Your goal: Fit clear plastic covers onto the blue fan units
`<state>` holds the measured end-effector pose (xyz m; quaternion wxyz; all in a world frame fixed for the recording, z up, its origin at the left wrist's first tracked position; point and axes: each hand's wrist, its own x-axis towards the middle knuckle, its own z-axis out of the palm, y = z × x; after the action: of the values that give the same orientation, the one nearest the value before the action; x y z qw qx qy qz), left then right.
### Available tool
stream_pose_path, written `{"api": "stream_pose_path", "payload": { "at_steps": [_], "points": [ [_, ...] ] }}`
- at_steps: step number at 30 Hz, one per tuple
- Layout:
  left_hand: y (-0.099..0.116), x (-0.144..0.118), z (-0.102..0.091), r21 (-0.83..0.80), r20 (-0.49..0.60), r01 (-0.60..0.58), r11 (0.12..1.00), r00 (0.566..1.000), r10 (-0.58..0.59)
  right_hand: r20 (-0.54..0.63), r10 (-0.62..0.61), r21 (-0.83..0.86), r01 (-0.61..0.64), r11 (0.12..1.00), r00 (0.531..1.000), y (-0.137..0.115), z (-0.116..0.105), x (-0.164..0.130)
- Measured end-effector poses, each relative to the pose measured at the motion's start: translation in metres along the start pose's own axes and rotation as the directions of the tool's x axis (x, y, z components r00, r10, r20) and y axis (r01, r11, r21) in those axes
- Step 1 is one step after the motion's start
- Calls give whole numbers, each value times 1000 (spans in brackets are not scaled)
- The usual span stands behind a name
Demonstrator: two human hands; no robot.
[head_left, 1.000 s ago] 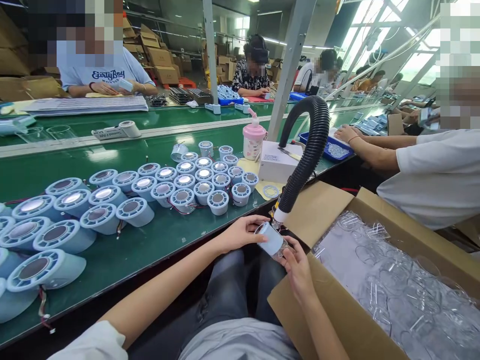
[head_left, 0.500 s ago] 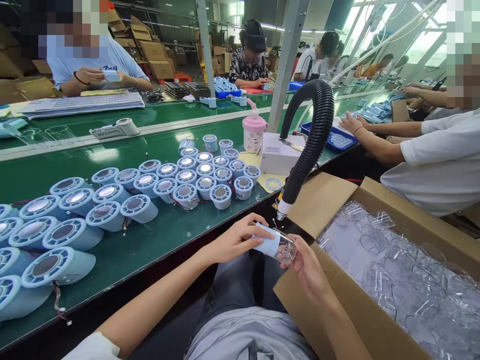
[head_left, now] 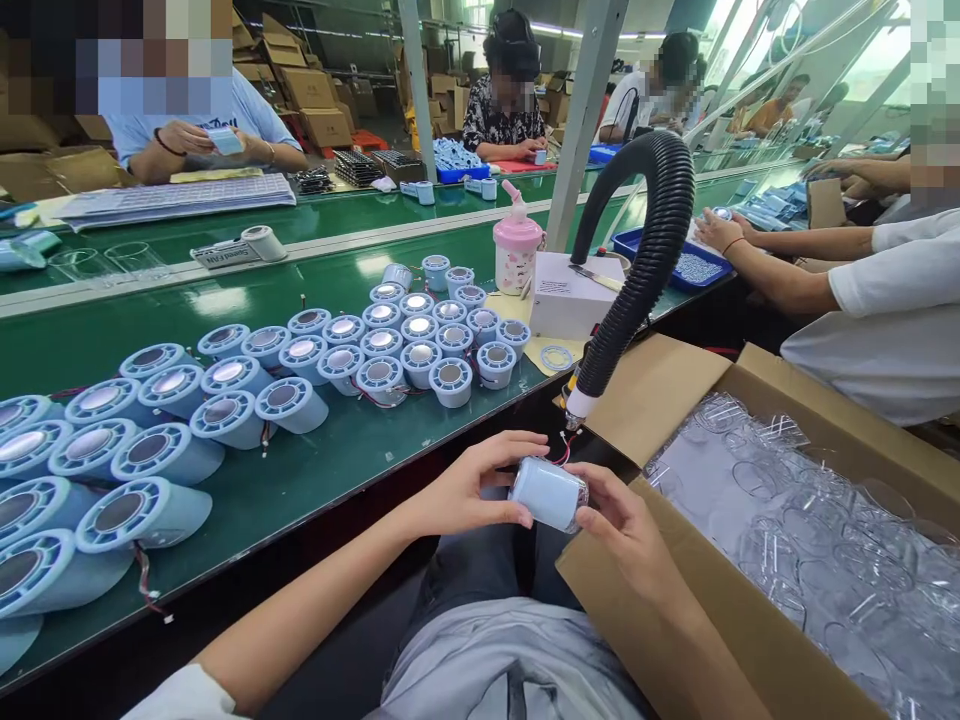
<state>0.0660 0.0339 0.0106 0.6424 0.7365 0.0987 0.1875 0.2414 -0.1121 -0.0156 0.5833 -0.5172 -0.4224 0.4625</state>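
Above my lap I hold a light-blue fan cylinder, and a clear plastic sleeve now covers most of its length. My left hand curves around its left end, thumb below and fingers above. The right end sits between the thumb and fingers of my right hand. Red and dark wires stick up from the cylinder, just under the nozzle of a black flexible hose. On the green table to the left stand several similar blue fan units with dark or shiny round centres.
An open cardboard box of clear plastic sleeves is at my right. A pink cup and a white box stand behind the nozzle. A blue ring lies nearby. Co-workers sit across and to the right.
The blue cylinder has gone deeper into the clear sleeve and turned more level, its wires now showing on top. My hands have come closer together; the view has shifted slightly.
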Motion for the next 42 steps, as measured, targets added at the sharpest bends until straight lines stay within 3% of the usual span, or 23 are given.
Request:
{"api": "stream_pose_path", "payload": {
  "at_steps": [7,14,21,25,32,37,39,40,42],
  "points": [
    [0,-14,3,80,52,-82,993,996,78,41,57,-69,-54,996,998,-17,2,-11],
    [9,-20,7,179,127,-192,965,977,171,99,274,102,-283,954,957,-25,3,-17],
    [12,-26,9,171,128,-179,969,979,158,145,414,203,-436,877,899,-22,6,-15],
    [11,-28,11,142,121,-159,977,982,143,153,503,247,-526,814,850,-26,14,-15],
    [11,-32,14,118,114,-151,981,984,138,280,646,295,-704,646,710,-28,18,-15],
    [17,-36,20,88,85,-75,993,994,67,356,647,294,-738,608,675,-24,19,-17],
    [20,-38,23,66,62,1,998,998,-5,353,623,268,-714,647,698,-21,18,-20],
    [22,-39,23,61,46,41,997,998,-44,326,586,257,-666,700,742,-20,17,-22],
    [25,-40,24,55,19,118,991,993,-120,205,438,200,-476,857,875,-17,12,-26]
  ]
}}
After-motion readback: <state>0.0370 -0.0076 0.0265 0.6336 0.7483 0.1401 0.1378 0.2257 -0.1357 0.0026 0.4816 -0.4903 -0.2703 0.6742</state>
